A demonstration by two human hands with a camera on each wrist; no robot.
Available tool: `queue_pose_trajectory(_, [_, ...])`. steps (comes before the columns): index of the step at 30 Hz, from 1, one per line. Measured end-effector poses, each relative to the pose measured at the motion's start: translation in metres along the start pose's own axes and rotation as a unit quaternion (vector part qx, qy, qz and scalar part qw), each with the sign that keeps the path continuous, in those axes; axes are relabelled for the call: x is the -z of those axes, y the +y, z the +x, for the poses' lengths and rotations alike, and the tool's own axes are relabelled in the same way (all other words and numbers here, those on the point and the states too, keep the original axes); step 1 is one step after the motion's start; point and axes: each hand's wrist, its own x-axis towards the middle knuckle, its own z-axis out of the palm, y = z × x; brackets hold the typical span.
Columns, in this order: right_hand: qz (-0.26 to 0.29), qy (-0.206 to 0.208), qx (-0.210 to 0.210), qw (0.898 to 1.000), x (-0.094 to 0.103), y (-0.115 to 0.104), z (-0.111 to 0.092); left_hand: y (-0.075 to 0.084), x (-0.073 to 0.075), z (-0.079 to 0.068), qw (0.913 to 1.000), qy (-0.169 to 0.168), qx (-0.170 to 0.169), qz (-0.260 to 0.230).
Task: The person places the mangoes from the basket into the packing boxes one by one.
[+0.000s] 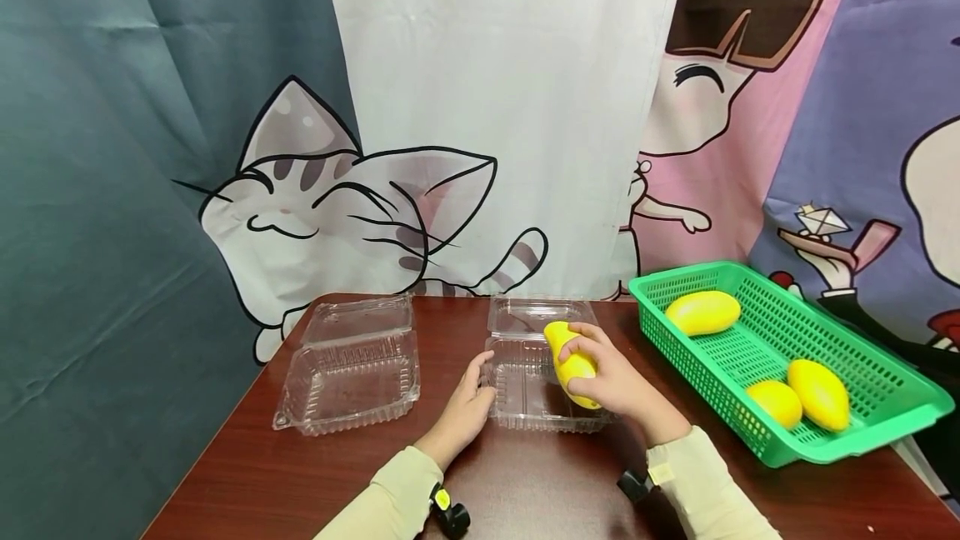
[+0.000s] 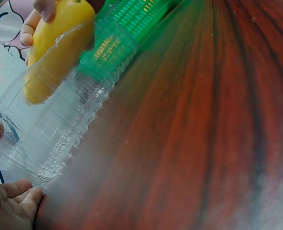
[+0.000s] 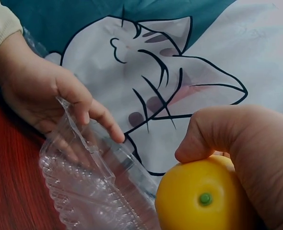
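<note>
A yellow mango (image 1: 573,369) is gripped in my right hand (image 1: 615,382), tilted above the right part of a clear plastic clamshell box (image 1: 525,422). The right wrist view shows the mango's green stem end (image 3: 206,198) facing the camera, with the thumb over its side. Against the left side of that box rests my left hand (image 1: 467,408), its fingers fairly straight along the wall. Through the clear plastic, part of the left hand (image 3: 50,91) also shows in the right wrist view. The box's lid (image 1: 536,315) is folded back.
A second clear clamshell box (image 1: 352,422) lies open on the left. On the right stands a green perforated basket (image 1: 892,411) holding one mango (image 1: 702,312) at the back and two mangoes (image 1: 819,394) in front. A printed curtain (image 1: 487,65) hangs behind the brown table (image 1: 517,482).
</note>
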Motion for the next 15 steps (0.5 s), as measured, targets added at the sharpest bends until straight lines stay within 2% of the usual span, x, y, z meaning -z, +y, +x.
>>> queue_pose_trajectory(11, [0.001,-0.022,0.021,1.000,-0.0045,0.0010,-0.0004,0.0006,-0.0012,0.0003,0.9995,0.008,-0.030,0.003])
queue_pose_trajectory(15, [-0.001,-0.039,0.013,0.999,-0.0058,0.0016,-0.0017,0.0000,-0.0013,0.0000,0.9997,0.009,-0.022,-0.003])
